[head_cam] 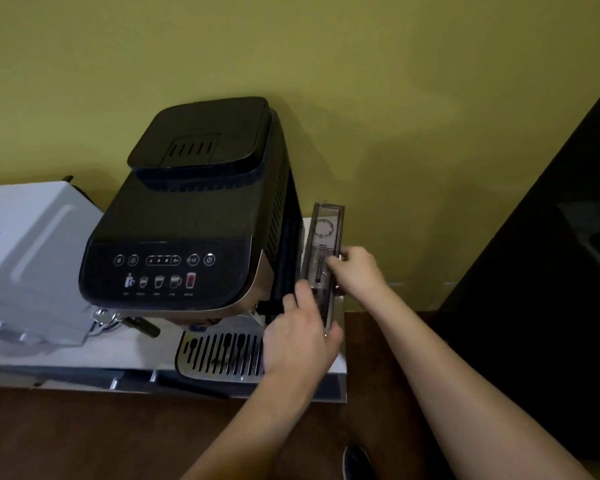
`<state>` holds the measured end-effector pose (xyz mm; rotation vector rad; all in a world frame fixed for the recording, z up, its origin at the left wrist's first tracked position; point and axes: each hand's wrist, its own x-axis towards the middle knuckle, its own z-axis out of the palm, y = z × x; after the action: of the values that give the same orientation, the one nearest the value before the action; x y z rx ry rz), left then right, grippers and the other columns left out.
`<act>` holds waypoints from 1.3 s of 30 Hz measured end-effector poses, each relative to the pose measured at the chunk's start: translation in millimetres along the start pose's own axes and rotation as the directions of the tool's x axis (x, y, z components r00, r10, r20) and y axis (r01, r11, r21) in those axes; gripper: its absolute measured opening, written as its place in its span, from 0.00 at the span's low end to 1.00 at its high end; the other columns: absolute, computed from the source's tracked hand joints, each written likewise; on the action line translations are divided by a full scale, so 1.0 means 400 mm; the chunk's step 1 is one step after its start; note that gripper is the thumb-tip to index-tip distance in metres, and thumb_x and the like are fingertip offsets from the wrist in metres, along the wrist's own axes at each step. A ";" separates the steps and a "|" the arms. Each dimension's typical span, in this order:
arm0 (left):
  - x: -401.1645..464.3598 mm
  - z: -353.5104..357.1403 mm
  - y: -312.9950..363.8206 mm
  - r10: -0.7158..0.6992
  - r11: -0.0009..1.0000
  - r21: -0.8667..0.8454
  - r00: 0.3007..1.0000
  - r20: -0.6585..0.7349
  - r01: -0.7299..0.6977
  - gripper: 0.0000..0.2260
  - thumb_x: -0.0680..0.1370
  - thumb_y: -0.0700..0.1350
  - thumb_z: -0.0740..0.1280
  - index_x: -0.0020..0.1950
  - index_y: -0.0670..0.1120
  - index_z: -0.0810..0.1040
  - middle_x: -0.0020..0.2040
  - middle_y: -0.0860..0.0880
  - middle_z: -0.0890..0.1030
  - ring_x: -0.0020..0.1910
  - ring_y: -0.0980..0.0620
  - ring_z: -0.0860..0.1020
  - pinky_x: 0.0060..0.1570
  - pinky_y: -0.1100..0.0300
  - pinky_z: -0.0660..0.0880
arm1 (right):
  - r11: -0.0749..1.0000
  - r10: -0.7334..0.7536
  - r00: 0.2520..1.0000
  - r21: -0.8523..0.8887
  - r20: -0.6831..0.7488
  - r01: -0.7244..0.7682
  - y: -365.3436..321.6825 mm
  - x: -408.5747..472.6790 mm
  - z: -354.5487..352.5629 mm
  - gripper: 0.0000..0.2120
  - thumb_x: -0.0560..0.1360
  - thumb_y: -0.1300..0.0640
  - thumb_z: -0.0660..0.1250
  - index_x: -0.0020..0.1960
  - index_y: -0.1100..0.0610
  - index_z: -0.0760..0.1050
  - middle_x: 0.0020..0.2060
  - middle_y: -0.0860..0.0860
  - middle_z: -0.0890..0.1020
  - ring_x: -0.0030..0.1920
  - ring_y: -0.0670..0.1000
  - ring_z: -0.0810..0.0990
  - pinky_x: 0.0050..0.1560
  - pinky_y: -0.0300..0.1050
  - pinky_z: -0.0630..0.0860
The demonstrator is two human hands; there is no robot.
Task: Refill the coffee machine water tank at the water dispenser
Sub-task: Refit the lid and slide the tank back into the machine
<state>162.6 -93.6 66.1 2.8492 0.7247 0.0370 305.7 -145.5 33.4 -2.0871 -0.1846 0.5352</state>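
A black coffee machine [187,216] stands on a white shelf against the yellow wall. At its right side a narrow clear water tank [324,233] stands upright, partly out of the machine's side slot. My left hand [302,337] grips the tank's near end, thumb on its left face and fingers under its front edge. On the tank's right face, around its middle, my right hand [355,270] is closed with fingertips over the top rim. No water dispenser is in view.
A white appliance [25,251] sits left of the machine. The machine's drip tray [219,355] juts forward. A dark tall object [551,271] fills the right side. Brown floor lies below, with a shoe [355,462].
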 end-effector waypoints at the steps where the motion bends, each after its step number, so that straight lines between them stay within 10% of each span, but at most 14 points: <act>1: -0.028 -0.004 -0.009 0.032 0.999 -0.009 0.999 -0.030 -0.032 0.32 0.76 0.59 0.64 0.73 0.48 0.53 0.61 0.47 0.73 0.48 0.50 0.81 0.38 0.61 0.74 | 0.999 -0.013 0.999 0.029 -0.040 0.014 0.011 -0.037 -0.002 0.11 0.73 0.52 0.65 0.49 0.55 0.83 0.41 0.57 0.86 0.43 0.61 0.85 0.46 0.60 0.83; 7: -0.182 -0.019 -0.082 0.221 0.972 -0.045 0.960 -0.171 -0.232 0.36 0.74 0.64 0.61 0.77 0.47 0.58 0.61 0.51 0.76 0.43 0.56 0.81 0.35 0.64 0.78 | 0.981 -0.138 0.942 0.086 -0.306 0.172 0.031 -0.286 -0.014 0.13 0.78 0.52 0.64 0.61 0.51 0.80 0.31 0.49 0.81 0.27 0.43 0.76 0.33 0.40 0.74; 18: -0.410 -0.072 -0.299 0.303 0.946 -0.052 0.929 -0.213 -0.320 0.36 0.75 0.62 0.62 0.76 0.43 0.62 0.60 0.47 0.78 0.45 0.52 0.82 0.35 0.61 0.80 | 0.943 -0.139 0.893 0.220 -0.428 0.251 -0.039 -0.593 0.177 0.24 0.81 0.55 0.63 0.76 0.51 0.67 0.43 0.34 0.79 0.41 0.33 0.82 0.38 0.31 0.79; 39: -0.553 -0.007 -0.243 0.001 1.000 -0.015 0.986 -0.168 -0.004 0.37 0.77 0.64 0.57 0.80 0.47 0.52 0.62 0.53 0.74 0.47 0.57 0.79 0.36 0.66 0.71 | 0.983 -0.181 0.982 -0.033 -0.057 0.179 0.046 -0.591 0.213 0.07 0.78 0.56 0.61 0.45 0.56 0.76 0.35 0.51 0.80 0.31 0.47 0.76 0.31 0.41 0.69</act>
<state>-77.6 -114.6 54.9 2.8577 0.7492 0.2844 55.5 -168.8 49.9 -2.0850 -0.3439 0.3619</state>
